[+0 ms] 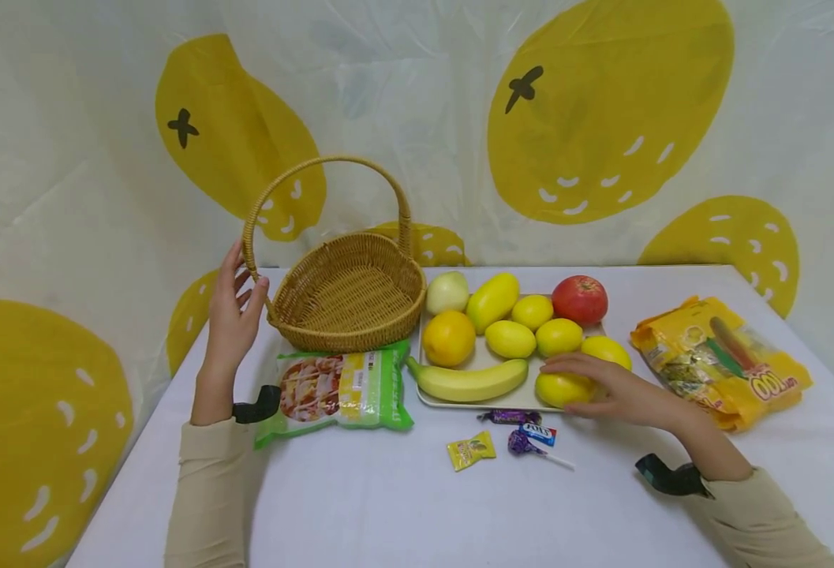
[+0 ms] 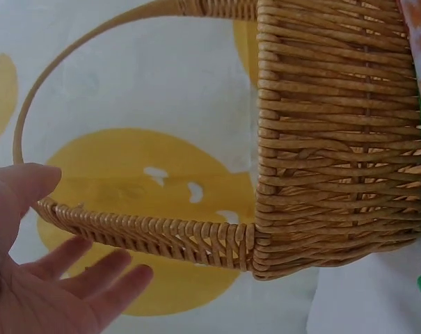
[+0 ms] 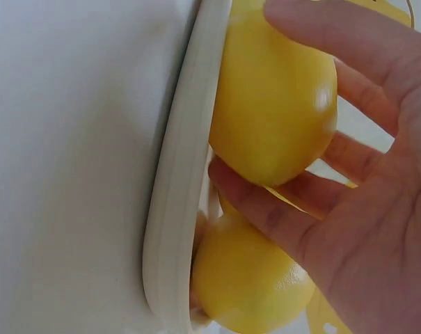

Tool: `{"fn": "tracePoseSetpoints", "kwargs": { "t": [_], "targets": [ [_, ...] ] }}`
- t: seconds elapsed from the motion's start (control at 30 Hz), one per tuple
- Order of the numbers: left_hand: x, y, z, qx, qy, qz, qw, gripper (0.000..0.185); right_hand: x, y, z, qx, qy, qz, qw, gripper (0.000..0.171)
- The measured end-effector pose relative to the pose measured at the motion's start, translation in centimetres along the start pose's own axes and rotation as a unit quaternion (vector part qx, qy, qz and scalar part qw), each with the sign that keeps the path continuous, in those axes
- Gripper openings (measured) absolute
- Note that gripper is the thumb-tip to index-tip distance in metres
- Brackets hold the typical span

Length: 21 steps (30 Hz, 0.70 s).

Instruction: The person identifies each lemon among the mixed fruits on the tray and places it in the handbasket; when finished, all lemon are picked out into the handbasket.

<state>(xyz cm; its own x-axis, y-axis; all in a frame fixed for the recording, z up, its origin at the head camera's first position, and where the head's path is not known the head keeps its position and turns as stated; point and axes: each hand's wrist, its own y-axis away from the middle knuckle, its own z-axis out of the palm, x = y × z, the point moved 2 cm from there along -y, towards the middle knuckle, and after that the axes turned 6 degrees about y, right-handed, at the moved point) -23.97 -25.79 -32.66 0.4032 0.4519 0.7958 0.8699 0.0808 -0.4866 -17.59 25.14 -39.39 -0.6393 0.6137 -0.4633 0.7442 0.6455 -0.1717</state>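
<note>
My right hand (image 1: pixel 626 394) curls its thumb and fingers round a lemon (image 3: pixel 273 104) at the front right of a white tray (image 3: pixel 172 202). Another lemon (image 3: pixel 252 275) lies close beside it in the right wrist view. My left hand (image 1: pixel 235 319) is at the left side of a wicker basket's handle (image 2: pixel 154 233). Its fingers are loosely extended, thumb on one side of the handle and fingertips on the other, without closing round it. The basket (image 1: pixel 349 339) stands tilted, its opening facing me, and nothing lies in it.
On the tray are a banana (image 1: pixel 473 382), an orange (image 1: pixel 448 339), a pomegranate (image 1: pixel 580 300) and several other yellow fruits. A green food bag (image 1: pixel 338 390) lies before the basket. Small candies (image 1: pixel 471 451) and a lollipop (image 1: pixel 519 443) lie in front. A yellow snack bag (image 1: pixel 722 359) is right.
</note>
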Motion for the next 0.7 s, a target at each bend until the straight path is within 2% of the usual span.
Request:
{"fn": "tracePoseSetpoints", "kwargs": {
  "t": [0.23, 0.4, 0.57, 0.7],
  "targets": [
    [-0.78, -0.39, -0.08, 0.01, 0.008, -0.004, 0.9999, 0.061, 0.3, -0.08, 0.02, 0.014, -0.011, -0.003, 1.0, 0.052],
    [-0.84, -0.17, -0.36, 0.022, -0.011, 0.017, 0.9995, 0.059, 0.44, -0.12, 0.05, 0.02, -0.019, 0.013, 1.0, 0.052],
    [-0.95, -0.21, -0.22, 0.034, -0.008, 0.04, 0.9986, 0.058, 0.67, -0.06, 0.21, 0.02, -0.02, 0.023, 0.999, 0.052],
    [-0.17, -0.12, 0.08, 0.036, -0.009, 0.052, 0.9979, 0.056, 0.65, -0.03, 0.32, 0.027, -0.021, 0.023, 0.999, 0.052]
  ]
}}
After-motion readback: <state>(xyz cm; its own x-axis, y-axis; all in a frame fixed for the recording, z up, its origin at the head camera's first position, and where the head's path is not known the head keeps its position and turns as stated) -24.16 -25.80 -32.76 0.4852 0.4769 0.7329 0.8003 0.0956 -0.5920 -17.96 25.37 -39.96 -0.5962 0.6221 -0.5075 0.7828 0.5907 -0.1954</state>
